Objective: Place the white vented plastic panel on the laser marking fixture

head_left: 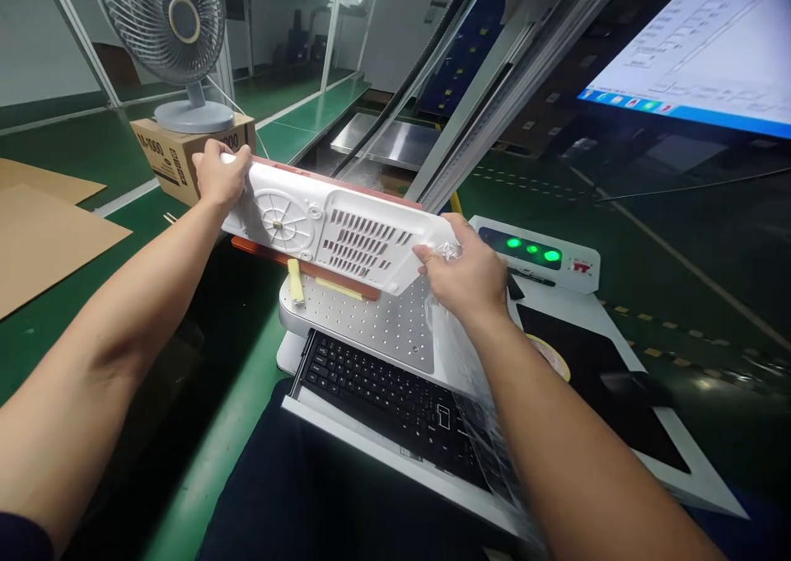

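I hold a long white plastic panel (337,231) with a round spoked hub and rows of vent slots, tilted over a perforated metal plate (376,322). My left hand (219,174) grips its far left end. My right hand (466,277) grips its near right end together with a clear plastic bag (457,355) that hangs down below the wrist. A reddish edge (346,184) shows along the panel's far side. Under the panel lie an orange-brown block (272,254) and a yellowish strip (295,282).
A black keyboard (383,396) sits on a pulled-out tray below the plate. To the right are a white control box with green lights (531,252), a tape roll (549,355) and a black mat (593,380). A fan (166,25) stands on a cardboard box (179,157). A monitor (710,50) hangs upper right.
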`<state>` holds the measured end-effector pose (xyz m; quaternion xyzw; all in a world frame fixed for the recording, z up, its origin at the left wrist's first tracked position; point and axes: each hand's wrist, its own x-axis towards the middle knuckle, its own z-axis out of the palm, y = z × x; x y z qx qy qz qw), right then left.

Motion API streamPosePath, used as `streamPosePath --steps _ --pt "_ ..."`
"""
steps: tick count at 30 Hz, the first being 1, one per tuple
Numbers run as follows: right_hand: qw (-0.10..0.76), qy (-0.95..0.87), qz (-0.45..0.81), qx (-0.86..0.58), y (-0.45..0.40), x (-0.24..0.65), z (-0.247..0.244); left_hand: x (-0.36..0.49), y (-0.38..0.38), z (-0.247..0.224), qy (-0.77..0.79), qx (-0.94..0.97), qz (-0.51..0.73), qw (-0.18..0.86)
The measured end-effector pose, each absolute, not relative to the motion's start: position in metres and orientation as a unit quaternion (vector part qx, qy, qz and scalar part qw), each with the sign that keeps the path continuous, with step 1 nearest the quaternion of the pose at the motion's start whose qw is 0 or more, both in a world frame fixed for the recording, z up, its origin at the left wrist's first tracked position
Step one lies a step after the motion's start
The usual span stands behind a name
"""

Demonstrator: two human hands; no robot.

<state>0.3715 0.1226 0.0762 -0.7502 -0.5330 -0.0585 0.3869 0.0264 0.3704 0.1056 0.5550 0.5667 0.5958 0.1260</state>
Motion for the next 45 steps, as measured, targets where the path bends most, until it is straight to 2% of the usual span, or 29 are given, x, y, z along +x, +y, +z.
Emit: streamPosePath --steps 33,45 --pt "0.358 -0.504 -0.064 -0.783 0.1195 0.3601 0.0862 0.0282 0.3685 0.107 0.589 0.539 0.591 0.111" --pt "0.378 -0.508 -0.054 -0.772 0.1209 0.3632 0.0834 0.0267 0.367 0.1065 0.596 0.537 0.587 0.114"
